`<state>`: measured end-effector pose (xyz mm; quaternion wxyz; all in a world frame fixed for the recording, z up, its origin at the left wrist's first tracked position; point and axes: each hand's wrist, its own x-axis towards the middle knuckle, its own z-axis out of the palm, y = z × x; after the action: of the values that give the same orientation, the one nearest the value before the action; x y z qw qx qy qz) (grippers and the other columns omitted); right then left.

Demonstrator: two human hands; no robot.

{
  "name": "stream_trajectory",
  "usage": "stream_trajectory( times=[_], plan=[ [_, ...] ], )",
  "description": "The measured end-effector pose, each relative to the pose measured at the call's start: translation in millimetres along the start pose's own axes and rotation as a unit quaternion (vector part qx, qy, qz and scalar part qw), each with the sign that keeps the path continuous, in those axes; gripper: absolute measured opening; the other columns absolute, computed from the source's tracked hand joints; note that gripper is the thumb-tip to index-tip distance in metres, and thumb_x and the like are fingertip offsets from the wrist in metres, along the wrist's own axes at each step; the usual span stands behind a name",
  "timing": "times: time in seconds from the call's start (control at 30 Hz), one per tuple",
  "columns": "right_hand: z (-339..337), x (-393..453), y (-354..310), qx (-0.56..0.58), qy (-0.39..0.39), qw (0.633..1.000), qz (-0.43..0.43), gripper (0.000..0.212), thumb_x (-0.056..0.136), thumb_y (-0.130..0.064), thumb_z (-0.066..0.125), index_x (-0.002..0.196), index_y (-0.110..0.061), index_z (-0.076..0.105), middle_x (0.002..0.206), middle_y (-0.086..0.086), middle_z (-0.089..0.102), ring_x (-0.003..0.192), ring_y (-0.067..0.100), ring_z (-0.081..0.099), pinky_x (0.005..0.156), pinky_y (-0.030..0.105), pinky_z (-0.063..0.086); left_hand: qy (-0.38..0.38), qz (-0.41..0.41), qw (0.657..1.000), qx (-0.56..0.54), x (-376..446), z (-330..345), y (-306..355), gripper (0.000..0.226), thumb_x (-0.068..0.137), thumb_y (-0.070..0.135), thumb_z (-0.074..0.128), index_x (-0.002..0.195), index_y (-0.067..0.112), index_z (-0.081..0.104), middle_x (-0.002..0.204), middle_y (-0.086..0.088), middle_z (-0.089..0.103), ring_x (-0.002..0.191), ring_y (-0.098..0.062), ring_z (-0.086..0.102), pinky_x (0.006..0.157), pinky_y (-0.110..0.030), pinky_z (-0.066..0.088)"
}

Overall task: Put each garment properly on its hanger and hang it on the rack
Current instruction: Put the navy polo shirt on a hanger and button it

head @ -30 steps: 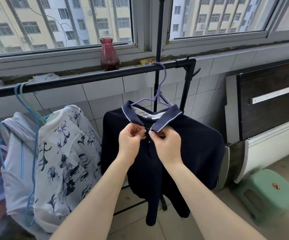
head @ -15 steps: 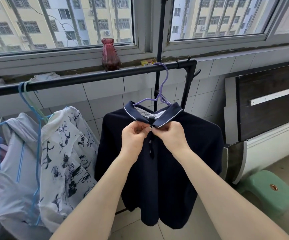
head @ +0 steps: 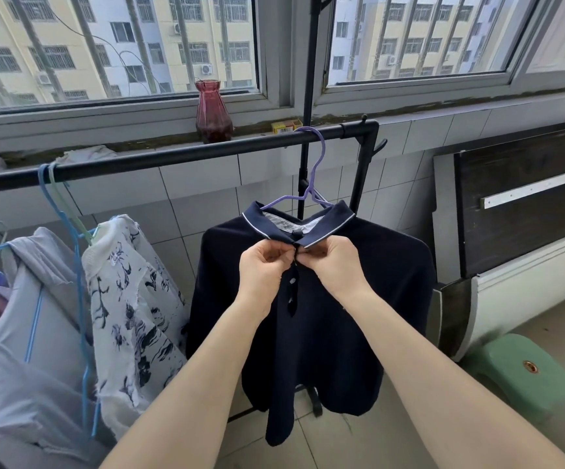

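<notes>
**Polo shirt on the rack, collar button in hand**

Polo shirt (head: 311,299), navy with a pale-edged collar, hangs on a purple hanger (head: 311,184) whose hook sits over the black rack bar (head: 172,157), near the bar's right end. Nearest the camera, both forearms reach up to the placket just under the collar. The left hand (head: 262,269) pinches the left edge of the placket with curled fingers, and the right hand (head: 336,267) pinches the right edge against it, the two hands almost touching at the top button. Whether the button is already through its hole cannot be told; the fingertips cover it. Lower down the placket lies open, with two pale buttons showing.

The step in hand looks like fastening the top button so the shirt keeps its seat on the hanger. To do it well, the left hand should hold the buttonhole edge taut while the right feeds the button through edge-on, with no downward pull, since the hanger swings freely and a tug could slide a shoulder off. Afterwards the collar points want to lie flat and even.

Further left along the bar hang a white floral blouse (head: 132,299) on a pale green hanger and a grey garment (head: 37,333) on a blue one. Behind, on the sill, stands a red glass vase (head: 213,113).
</notes>
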<state>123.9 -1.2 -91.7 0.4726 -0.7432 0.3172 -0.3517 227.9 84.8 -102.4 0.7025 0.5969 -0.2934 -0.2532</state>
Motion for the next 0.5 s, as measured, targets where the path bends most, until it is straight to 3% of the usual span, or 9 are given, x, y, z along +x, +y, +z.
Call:
stream_trajectory(
  times=[0.1, 0.23, 0.37, 0.5],
  plan=[
    [2, 2, 0, -0.052, 0.006, 0.998, -0.016, 0.008, 0.079, -0.007, 0.076, 0.082, -0.015, 0.076, 0.076, -0.012, 0.071, 0.077, 0.003, 0.067, 0.078, 0.021, 0.052, -0.004, -0.013, 1.0, -0.004, 1, 1, -1, 0.012, 0.086, -0.003, 0.068, 0.084, 0.008, 0.071, 0.081, -0.005, 0.072, 0.077, -0.016, 0.066, 0.079, -0.027, 0.057],
    [5, 4, 4, -0.113, 0.023, 0.993, -0.033, 0.002, 0.081, -0.016, 0.074, 0.081, -0.015, 0.076, 0.077, -0.002, 0.074, 0.076, 0.014, 0.069, 0.076, 0.035, 0.056, -0.008, -0.04, 0.999, -0.025, 0, 2, 0, 0.006, 0.087, 0.001, 0.068, 0.092, 0.003, 0.071, 0.087, -0.008, 0.074, 0.081, -0.018, 0.068, 0.082, -0.031, 0.057],
    [8, 4, 7, -0.186, 0.033, 0.982, -0.031, 0.026, 0.083, -0.021, 0.069, 0.058, -0.018, 0.062, 0.061, -0.002, 0.064, 0.06, 0.019, 0.059, 0.061, 0.039, 0.053, 0.006, -0.056, 0.998, -0.001, 2, 6, 0, 0.007, 0.082, 0.001, 0.073, 0.088, 0.004, 0.07, 0.087, -0.011, 0.074, 0.084, -0.023, 0.071, 0.079, -0.031, 0.058],
    [11, 1, 11, -0.175, 0.051, 0.983, -0.021, 0.028, 0.085, -0.031, 0.07, 0.065, -0.012, 0.067, 0.063, 0.0, 0.066, 0.062, 0.021, 0.061, 0.058, 0.039, 0.052, 0.025, -0.067, 0.996, 0.061, 11, 10, -2, 0.009, 0.084, -0.001, 0.069, 0.084, 0.008, 0.07, 0.088, -0.01, 0.074, 0.088, -0.026, 0.072, 0.082, -0.036, 0.059]
  ],
)
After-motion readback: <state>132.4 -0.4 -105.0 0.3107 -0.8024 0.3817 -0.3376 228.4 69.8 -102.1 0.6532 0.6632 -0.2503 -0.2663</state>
